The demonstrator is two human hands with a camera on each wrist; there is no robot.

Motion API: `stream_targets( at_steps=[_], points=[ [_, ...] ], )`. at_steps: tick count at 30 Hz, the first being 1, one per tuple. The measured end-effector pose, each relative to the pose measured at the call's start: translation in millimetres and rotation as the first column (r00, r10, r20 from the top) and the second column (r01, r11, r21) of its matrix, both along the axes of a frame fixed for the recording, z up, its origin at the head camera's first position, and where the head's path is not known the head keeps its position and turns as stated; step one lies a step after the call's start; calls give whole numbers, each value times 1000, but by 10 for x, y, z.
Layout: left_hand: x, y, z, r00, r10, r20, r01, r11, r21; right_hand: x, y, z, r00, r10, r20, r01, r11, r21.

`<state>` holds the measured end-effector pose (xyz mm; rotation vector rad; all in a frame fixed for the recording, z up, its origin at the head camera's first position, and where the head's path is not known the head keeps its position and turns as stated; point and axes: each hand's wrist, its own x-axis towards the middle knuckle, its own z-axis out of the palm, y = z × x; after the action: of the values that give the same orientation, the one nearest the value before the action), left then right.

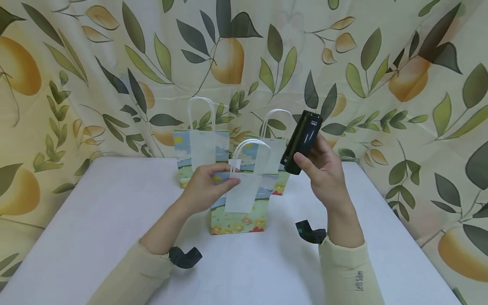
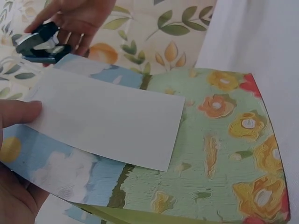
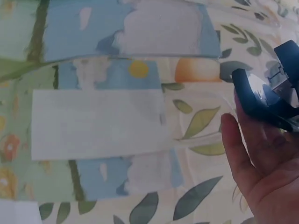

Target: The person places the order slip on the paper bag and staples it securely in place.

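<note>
My left hand (image 1: 206, 188) pinches the top edge of the front paper gift bag (image 1: 238, 222). Its thumb presses a blank white card (image 2: 112, 116) against the bag's printed face, fingers behind. The bag has white twisted handles and a picture of sky, meadow and flowers. To its right, raised above the table, my right hand (image 1: 328, 173) grips a black stapler (image 1: 303, 142). In the right wrist view the stapler's jaws stand apart, with no paper between them. The stapler is clear of the bag.
Behind stand two more gift bags, the left one (image 1: 183, 154) and the right one (image 1: 280, 180), each with a white card on its front. All rest on a white-covered table (image 1: 126, 203). A fruit-and-leaf patterned curtain (image 1: 244, 55) hangs behind the table.
</note>
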<state>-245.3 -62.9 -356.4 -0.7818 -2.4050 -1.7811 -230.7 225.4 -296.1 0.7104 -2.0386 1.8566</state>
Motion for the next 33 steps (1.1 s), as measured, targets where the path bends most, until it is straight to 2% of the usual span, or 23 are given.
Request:
stream_targets(
  at_steps=[6, 11, 18, 21, 24, 29, 33],
  points=[
    [-4, 17, 14, 1000, 14, -17, -14, 999, -31, -1, 220, -38, 993, -79, 84, 75, 996, 56],
    [-19, 33, 25, 1000, 9, -27, -10, 999, -37, 7, 406, -78, 975, -173, 138, 157, 980, 120],
    [-3, -16, 12, 999, 35, -36, -37, 998, -59, -38, 510, -79, 966, -197, 168, 168, 971, 168],
    [10, -22, -2, 999, 44, -25, -46, 997, -66, -41, 538, -83, 957, -232, 172, 198, 961, 193],
    [19, -23, -2, 999, 42, -14, -43, 997, -64, -57, 569, -96, 936, -303, 179, 250, 931, 266],
    [21, -7, 9, 999, 37, 3, -37, 998, -53, -133, 632, -159, 880, -428, 205, 317, 852, 418],
    [19, 13, 21, 1000, 27, 10, -27, 999, -40, -185, 670, -232, 860, -461, 219, 334, 832, 443]
  ],
)
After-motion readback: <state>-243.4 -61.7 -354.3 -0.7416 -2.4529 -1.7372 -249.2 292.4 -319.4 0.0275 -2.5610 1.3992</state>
